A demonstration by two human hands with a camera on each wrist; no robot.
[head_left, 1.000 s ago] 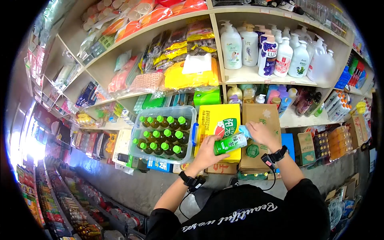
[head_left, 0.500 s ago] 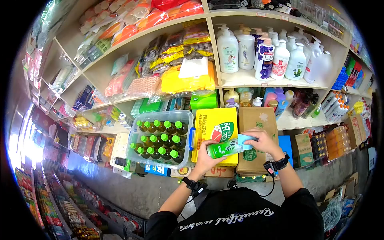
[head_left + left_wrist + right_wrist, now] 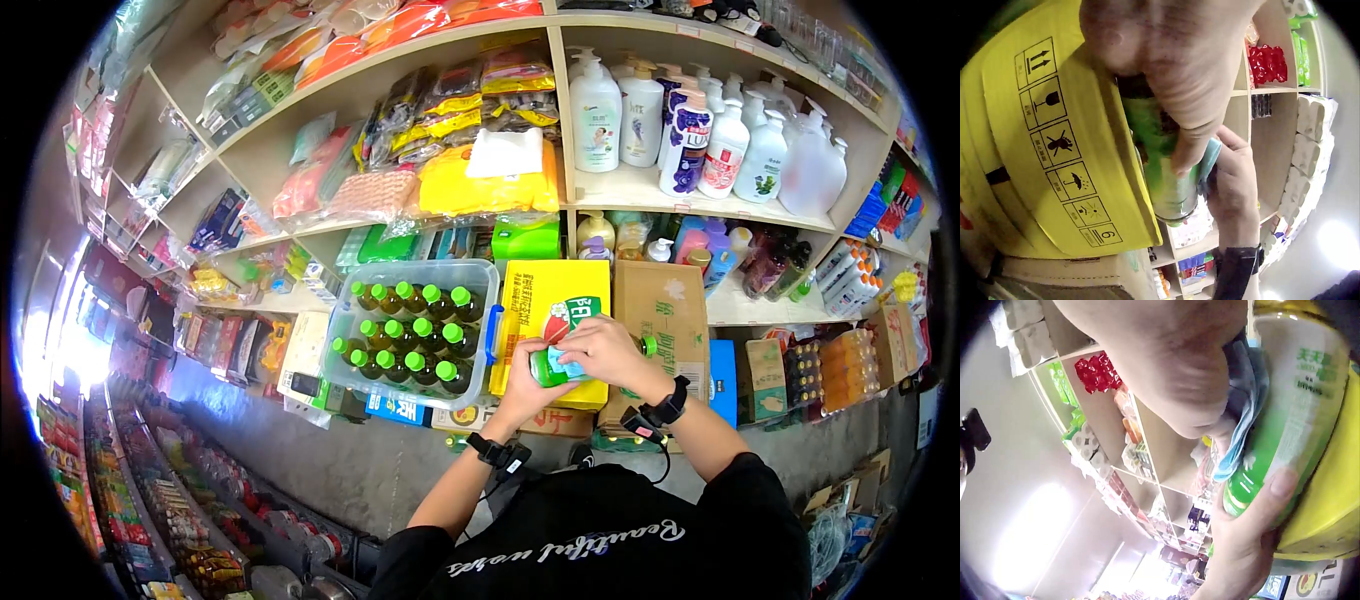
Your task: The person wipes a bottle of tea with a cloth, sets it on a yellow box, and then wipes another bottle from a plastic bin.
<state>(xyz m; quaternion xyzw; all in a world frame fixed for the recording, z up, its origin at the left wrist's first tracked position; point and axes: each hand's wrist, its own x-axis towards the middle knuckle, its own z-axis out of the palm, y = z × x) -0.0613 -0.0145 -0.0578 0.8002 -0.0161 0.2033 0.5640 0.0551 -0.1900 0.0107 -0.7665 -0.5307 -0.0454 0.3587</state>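
My left hand [image 3: 525,385] grips a green-labelled bottle of green tea [image 3: 545,370] over the yellow carton [image 3: 530,295]. In the right wrist view, the left thumb lies along the label of the bottle [image 3: 1300,419]. My right hand [image 3: 612,352] pinches a folded light-blue cloth [image 3: 1249,419] against the bottle's side. A green cap [image 3: 649,346] shows just beyond the right hand. In the left wrist view, the left hand [image 3: 1179,69] covers much of the bottle, and the cloth [image 3: 1210,162] shows by the right hand [image 3: 1235,187].
Left of the yellow carton stands a clear plastic tub [image 3: 342,310] with several green-capped bottles [image 3: 405,335]. A brown carton [image 3: 660,290] is on the right. Behind are shelves with pump bottles [image 3: 690,150] and packaged goods [image 3: 480,185]. Cords hang from the wrist bands.
The right hand and cloth have moved left along the bottle, from its right part towards the left hand. The bottle has turned in the left hand, and less of its label shows.
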